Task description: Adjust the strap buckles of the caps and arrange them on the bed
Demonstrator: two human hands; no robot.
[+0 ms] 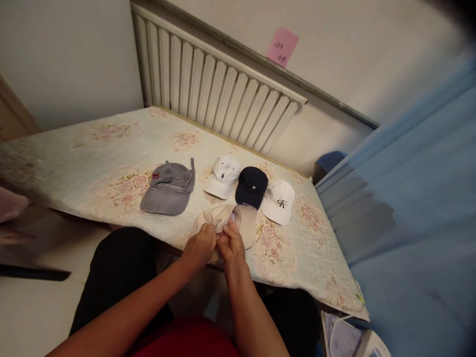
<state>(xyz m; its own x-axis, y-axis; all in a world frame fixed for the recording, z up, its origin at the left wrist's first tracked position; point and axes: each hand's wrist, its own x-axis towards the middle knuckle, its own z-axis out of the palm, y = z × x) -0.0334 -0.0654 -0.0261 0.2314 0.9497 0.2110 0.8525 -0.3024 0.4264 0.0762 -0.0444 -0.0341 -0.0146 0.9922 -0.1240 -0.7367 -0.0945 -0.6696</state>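
A beige baseball cap (247,227) is held at the near edge of the table, its brim pointing right. My left hand (201,244) is closed on the cap's edge, fingers pinched. Close beside it, my right hand (231,240) grips the same edge with thumb and fingers, near the brim. What the fingertips pinch exactly is partly hidden. Just beyond the hands lie a navy cap (252,186), a white cap with a small dark logo (223,176) and a white cap with CK letters (279,202). To the left rests a grey cap (169,188), its strap sticking up.
A flowered cloth (85,168) covers the table. Behind it a white radiator (211,82) stands against the wall, with a pink note (282,46) above. A blue curtain (405,198) hangs at the right. A container with cloth (344,337) sits low at the right.
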